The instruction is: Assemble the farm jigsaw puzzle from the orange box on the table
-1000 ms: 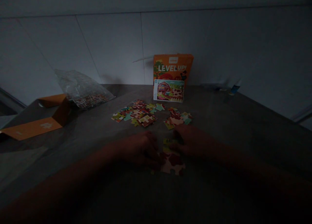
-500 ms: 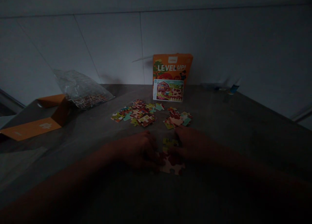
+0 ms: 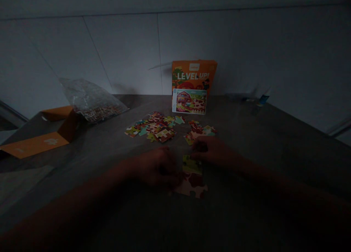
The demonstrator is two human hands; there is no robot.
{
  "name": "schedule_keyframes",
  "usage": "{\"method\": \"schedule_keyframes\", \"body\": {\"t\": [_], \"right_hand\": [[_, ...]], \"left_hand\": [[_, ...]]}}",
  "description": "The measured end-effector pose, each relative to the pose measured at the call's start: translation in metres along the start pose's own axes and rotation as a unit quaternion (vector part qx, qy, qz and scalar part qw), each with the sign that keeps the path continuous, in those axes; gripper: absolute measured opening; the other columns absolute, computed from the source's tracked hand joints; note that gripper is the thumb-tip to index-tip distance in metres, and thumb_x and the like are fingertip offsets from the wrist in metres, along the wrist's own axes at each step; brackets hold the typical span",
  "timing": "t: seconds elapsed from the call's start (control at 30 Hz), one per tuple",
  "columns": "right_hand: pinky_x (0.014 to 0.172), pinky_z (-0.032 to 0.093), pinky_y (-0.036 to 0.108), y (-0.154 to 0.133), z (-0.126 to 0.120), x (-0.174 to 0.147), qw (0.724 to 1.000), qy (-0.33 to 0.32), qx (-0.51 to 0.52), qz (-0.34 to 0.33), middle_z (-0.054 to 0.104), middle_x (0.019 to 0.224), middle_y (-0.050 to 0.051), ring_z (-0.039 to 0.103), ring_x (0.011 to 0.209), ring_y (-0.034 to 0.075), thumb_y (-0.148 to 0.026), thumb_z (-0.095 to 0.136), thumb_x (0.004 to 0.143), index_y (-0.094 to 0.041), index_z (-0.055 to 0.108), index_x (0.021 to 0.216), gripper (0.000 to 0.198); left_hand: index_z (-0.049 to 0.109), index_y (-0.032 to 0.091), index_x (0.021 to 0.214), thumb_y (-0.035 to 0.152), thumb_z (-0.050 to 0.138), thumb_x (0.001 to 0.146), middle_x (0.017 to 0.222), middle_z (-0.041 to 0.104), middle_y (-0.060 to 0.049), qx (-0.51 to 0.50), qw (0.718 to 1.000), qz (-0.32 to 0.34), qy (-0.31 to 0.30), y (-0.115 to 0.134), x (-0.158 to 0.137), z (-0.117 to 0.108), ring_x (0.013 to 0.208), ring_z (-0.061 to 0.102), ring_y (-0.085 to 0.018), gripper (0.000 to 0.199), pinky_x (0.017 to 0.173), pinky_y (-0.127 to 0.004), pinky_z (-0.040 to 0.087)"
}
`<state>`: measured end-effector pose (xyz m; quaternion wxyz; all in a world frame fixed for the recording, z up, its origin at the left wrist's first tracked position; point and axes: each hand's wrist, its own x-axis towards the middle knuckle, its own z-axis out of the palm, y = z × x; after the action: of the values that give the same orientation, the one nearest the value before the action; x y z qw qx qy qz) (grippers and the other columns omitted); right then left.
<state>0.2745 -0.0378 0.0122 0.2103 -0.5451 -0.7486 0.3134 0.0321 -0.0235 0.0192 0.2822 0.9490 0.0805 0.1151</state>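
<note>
Close to me on the table, a few puzzle pieces (image 3: 192,184) lie together, green at the top and pink with dark red patches below. My left hand (image 3: 159,166) is curled at their left edge, its thumb and fingertips closed on that side. Just above the green part is my right hand (image 3: 207,148), thumb and forefinger bent and apart, with nothing visible between them. Beyond its fingers lies a small group of loose puzzle pieces (image 3: 199,131). Dim light hides the exact contact of the fingertips.
A larger heap of puzzle pieces (image 3: 156,128) lies left of centre. Behind, a picture card (image 3: 189,101) leans on an orange puzzle box (image 3: 194,69) by the wall. At left are an open orange box (image 3: 41,144) and a clear plastic bag (image 3: 93,102). A small blue-labelled item (image 3: 263,99) stands back right.
My right hand has moved up and off the joined pieces, uncovering the green part. My left hand stays at their left edge, shifted only slightly.
</note>
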Motion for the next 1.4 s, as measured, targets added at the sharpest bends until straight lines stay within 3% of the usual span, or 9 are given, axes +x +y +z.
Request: {"method": "schedule_keyframes", "body": {"t": [0.1,0.2,0.63,0.93,1.13,1.27,1.4], "right_hand": [[0.066,0.045,0.028,-0.001,0.001,0.0,1.0,-0.003,-0.002,-0.005,0.068,0.082,0.004,0.062,0.076,0.017,-0.03,0.074,0.073,-0.017,0.065,0.085,0.02],[0.068,0.046,0.028,0.0,0.001,0.0,1.0,-0.008,0.01,-0.003,0.069,0.084,0.005,0.063,0.078,0.018,-0.03,0.074,0.073,-0.017,0.065,0.085,0.019],[0.066,0.046,0.027,0.004,0.003,0.001,0.999,-0.008,0.036,-0.018,0.068,0.086,0.005,0.063,0.077,0.016,-0.028,0.073,0.076,-0.016,0.065,0.087,0.018],[0.063,0.041,0.027,-0.006,0.001,-0.004,0.997,0.0,-0.066,-0.04,0.066,0.085,0.005,0.059,0.075,0.016,-0.032,0.067,0.08,-0.017,0.065,0.089,0.019],[0.071,0.042,0.032,-0.019,0.001,-0.02,0.985,-0.033,-0.16,-0.058,0.063,0.102,0.011,0.058,0.087,0.023,-0.044,0.069,0.073,-0.015,0.06,0.097,0.038],[0.074,0.043,0.033,-0.024,-0.001,-0.023,0.98,-0.055,-0.189,-0.035,0.061,0.107,0.013,0.057,0.092,0.024,-0.039,0.068,0.073,-0.015,0.057,0.097,0.036],[0.069,0.04,0.03,-0.021,-0.001,-0.019,0.98,-0.065,-0.188,-0.031,0.062,0.101,0.01,0.057,0.087,0.022,-0.038,0.068,0.074,-0.017,0.057,0.091,0.029]], "left_hand": [[0.075,0.015,0.088,0.026,0.058,0.09,0.068,0.065,-0.006,0.001,0.995,-0.035,0.089,-0.01,-0.003,-0.003,0.066,0.057,-0.014,0.021,0.059,-0.024,0.041],[0.074,0.016,0.089,0.025,0.059,0.089,0.073,0.066,-0.006,0.037,0.991,-0.051,0.116,-0.018,-0.006,-0.006,0.07,0.056,-0.014,0.017,0.064,-0.025,0.042],[0.074,0.016,0.083,0.02,0.06,0.085,0.069,0.063,-0.005,-0.003,0.998,-0.045,0.037,-0.007,-0.008,-0.011,0.06,0.053,-0.011,0.015,0.055,-0.023,0.039],[0.073,0.013,0.078,0.018,0.061,0.084,0.065,0.063,-0.005,0.004,0.998,-0.059,0.012,-0.005,-0.009,-0.018,0.057,0.052,-0.01,0.014,0.053,-0.022,0.038],[0.072,0.017,0.092,0.024,0.066,0.081,0.084,0.071,-0.004,0.037,0.987,-0.15,-0.041,-0.004,-0.013,-0.026,0.072,0.062,-0.013,0.015,0.063,-0.021,0.044],[0.069,0.018,0.093,0.033,0.073,0.075,0.083,0.069,-0.001,0.049,0.973,-0.215,-0.064,-0.001,-0.012,-0.029,0.068,0.06,-0.012,0.023,0.056,-0.019,0.041],[0.067,0.019,0.088,0.033,0.073,0.075,0.078,0.066,0.001,0.028,0.97,-0.231,-0.073,0.001,-0.01,-0.027,0.064,0.057,-0.011,0.021,0.052,-0.018,0.037]]}}
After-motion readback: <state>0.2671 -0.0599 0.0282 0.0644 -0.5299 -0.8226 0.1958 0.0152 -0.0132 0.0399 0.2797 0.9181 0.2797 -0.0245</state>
